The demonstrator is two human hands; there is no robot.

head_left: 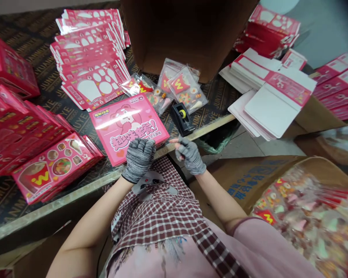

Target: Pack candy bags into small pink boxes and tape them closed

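A pink box (129,127) with a bear picture and Chinese lettering lies near the table's front edge. My left hand (139,159), in a grey striped glove, rests at the box's lower edge with its fingers curled; what they hold, if anything, is hidden. Just right of the box's lower right corner is my right hand (188,154), gloved with bare fingertips, its index finger pointing toward the corner and the other fingers bent. A black tape dispenser (182,119) with yellow tape stands beyond my right hand. Clear packets (182,87) of toy food lie behind it.
Pink window cards (92,61) are stacked at the back left, and finished-looking pink boxes (56,166) stand at the left. A large open carton (179,38) is behind the packets. Flat white-and-pink cartons (272,108) overhang the right side. A carton of packets (307,220) stands lower right.
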